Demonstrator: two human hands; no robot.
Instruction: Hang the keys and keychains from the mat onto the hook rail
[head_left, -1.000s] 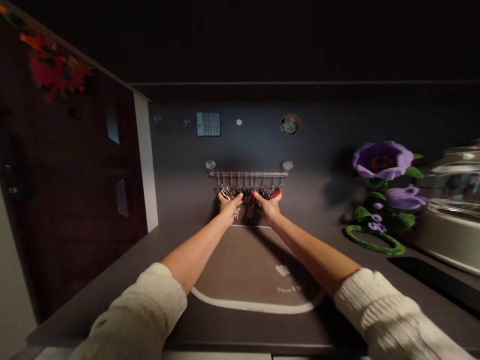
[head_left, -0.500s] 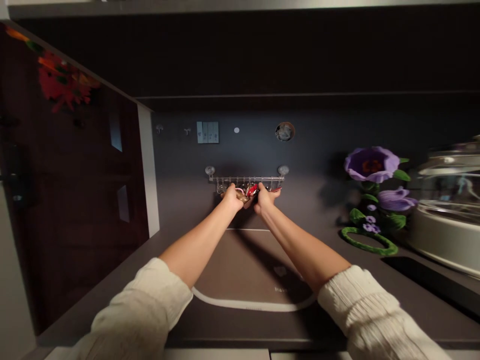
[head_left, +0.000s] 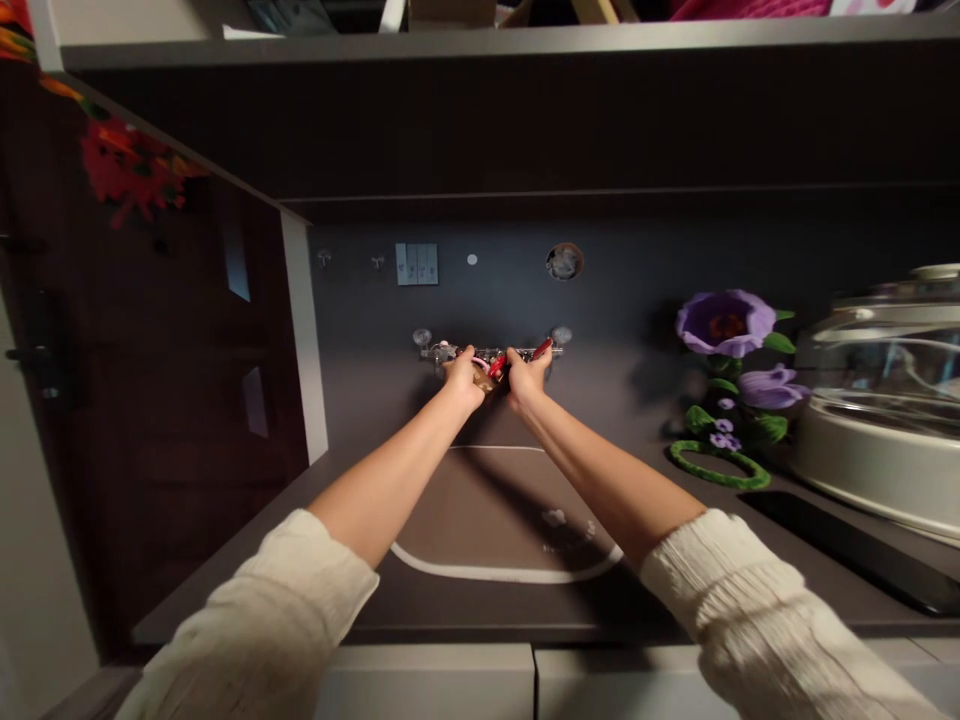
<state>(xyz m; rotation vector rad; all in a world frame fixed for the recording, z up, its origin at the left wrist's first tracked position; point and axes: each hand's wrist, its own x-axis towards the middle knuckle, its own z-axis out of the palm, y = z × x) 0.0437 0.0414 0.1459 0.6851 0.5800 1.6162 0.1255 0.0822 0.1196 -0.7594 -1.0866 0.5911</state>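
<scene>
A clear hook rail [head_left: 429, 353] is fixed to the dark wall by a round suction cup at each end. Both my hands are raised at its middle, fingers closed round a cluster of small hanging pieces that look like keychains. My left hand [head_left: 463, 382] grips a brown piece [head_left: 484, 381] beside a pink loop. Close by on the right, my right hand [head_left: 526, 377] is wrapped round part of the bunch, a small red piece [head_left: 498, 367] at its thumb and another red strip [head_left: 543, 348] above its fingers. The hands hide most of the hooks.
Below lies a brown mat [head_left: 480, 510] with a white border on the counter. Purple knitted flowers [head_left: 726, 322], a black flat object [head_left: 847, 550] and a clear-lidded white appliance [head_left: 885, 450] stand or lie at right. A shelf [head_left: 480, 50] overhangs the space.
Both hands have risen with the bunch, and now cover the rail's hooks. The red strip at my right hand has tilted up. The view has shifted, showing more of the shelf above and cabinet fronts below.
</scene>
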